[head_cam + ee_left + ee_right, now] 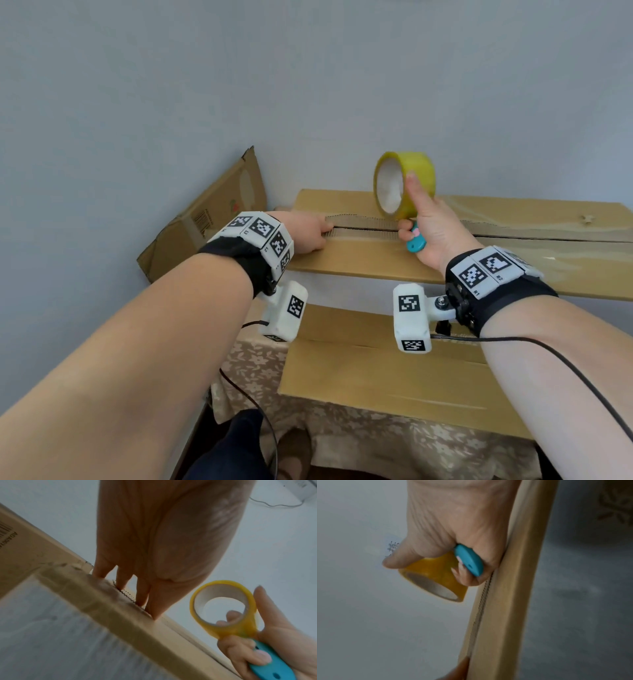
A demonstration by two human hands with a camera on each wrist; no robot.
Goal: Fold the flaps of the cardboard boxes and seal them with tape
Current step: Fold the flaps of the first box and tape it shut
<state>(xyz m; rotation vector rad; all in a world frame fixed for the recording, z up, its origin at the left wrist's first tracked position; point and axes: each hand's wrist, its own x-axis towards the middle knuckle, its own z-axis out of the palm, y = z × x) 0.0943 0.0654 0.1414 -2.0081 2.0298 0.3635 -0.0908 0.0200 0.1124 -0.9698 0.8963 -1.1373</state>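
While the left hand (pixel 308 233) presses flat on the closed cardboard box (pixel 376 257) beside its seam, the right hand (pixel 431 226) grips a yellow tape roll (pixel 416 171) and a blue cutter (pixel 416 243) just above that seam. From the left wrist, straight fingers (pixel 123 581) touch the flap edge. From the right wrist, fingers (pixel 465 577) curl round both roll and cutter.
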